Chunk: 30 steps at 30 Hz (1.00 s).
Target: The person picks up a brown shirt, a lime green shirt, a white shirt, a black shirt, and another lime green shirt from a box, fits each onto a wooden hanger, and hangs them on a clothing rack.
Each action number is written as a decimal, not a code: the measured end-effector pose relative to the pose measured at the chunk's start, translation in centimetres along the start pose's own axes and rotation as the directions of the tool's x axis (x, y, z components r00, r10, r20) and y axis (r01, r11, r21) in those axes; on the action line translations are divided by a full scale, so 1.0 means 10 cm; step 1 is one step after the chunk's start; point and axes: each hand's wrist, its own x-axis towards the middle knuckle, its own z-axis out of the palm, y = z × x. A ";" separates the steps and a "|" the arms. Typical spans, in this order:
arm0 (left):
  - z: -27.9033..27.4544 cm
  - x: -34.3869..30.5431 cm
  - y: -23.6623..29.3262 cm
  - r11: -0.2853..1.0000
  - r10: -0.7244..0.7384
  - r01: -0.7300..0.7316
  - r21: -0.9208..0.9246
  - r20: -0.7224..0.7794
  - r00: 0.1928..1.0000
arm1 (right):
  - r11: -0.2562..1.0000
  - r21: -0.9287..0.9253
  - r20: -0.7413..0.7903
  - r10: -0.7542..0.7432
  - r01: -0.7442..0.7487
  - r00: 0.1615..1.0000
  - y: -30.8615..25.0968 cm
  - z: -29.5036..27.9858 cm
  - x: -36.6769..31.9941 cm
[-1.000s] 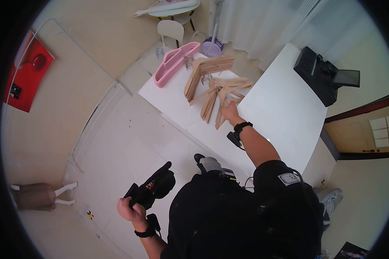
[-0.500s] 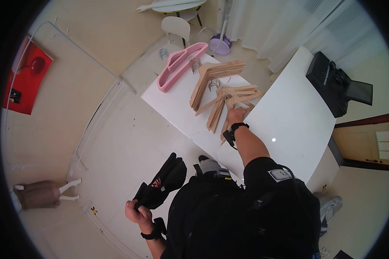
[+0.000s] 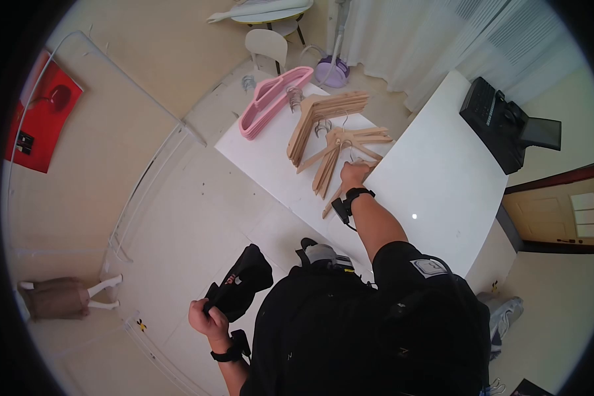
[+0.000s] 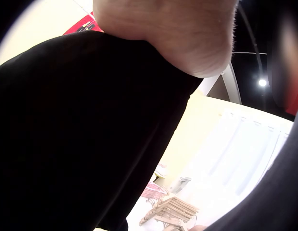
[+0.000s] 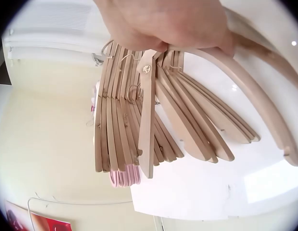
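My right hand (image 3: 355, 173) grips a light wooden hanger (image 5: 254, 91) near its neck, at the near end of the wooden hangers on the white table. One arm of this hanger slants toward my body; its other arm is partly hidden by the hand. Beside it lie several fanned-out wooden hangers (image 3: 325, 173), and behind these a neat stack of wooden hangers (image 3: 303, 122). Off to the left, over the floor, my left hand (image 3: 206, 319) holds a folded-looking black garment (image 3: 244, 284) by one end; a small reddish print shows on it. The garment fills much of the left wrist view.
Pink hangers (image 3: 270, 102) lie at the table's far left. A higher white table (image 3: 435, 185) adjoins on the right, bearing a black machine with a screen (image 3: 498, 125). A metal clothes rail (image 3: 142, 96) stands left. A white chair (image 3: 266, 47) and purple vacuum cleaner (image 3: 332, 71) are behind.
The held hanger has come away from the fanned-out ones, its lower end swinging toward my body. The black garment in my left hand has shifted and hangs more bunched. The head view has turned slightly.
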 end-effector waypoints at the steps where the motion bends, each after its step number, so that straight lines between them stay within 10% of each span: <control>1: -0.03 -0.05 0.00 1.000 -0.009 0.009 -0.001 -0.001 1.000 | 1.000 -0.011 -0.036 -0.014 0.013 0.999 0.02 0.00 -0.03; 11: -0.14 -0.18 0.07 0.991 -0.118 0.119 0.067 -0.014 0.993 | 0.988 0.148 0.059 -0.059 0.050 0.997 -0.19 -0.05 -0.40; 19: -0.15 -0.03 0.10 0.986 -0.127 0.134 0.098 -0.073 0.989 | 0.897 0.310 0.159 -0.377 0.316 0.913 -0.78 -0.12 -0.59; 23: -0.22 0.15 0.12 0.978 -0.095 0.111 0.177 -0.094 0.991 | 0.680 0.706 0.364 -0.588 0.198 0.722 -1.39 -0.32 -1.07; 25: -0.31 0.24 0.16 0.963 -0.082 0.108 0.247 -0.112 0.990 | 0.703 0.662 0.427 -0.639 0.261 0.639 -1.59 -0.31 -1.24; 28: -0.38 0.30 0.24 0.955 -0.118 0.166 0.245 -0.202 0.972 | 0.739 0.673 0.678 -0.600 -0.031 0.424 -1.83 -0.33 -1.79; 30: -0.41 0.30 0.31 0.947 -0.181 0.237 0.217 -0.248 0.952 | 0.793 0.577 0.814 -0.579 -0.195 0.051 -1.91 -0.33 -2.20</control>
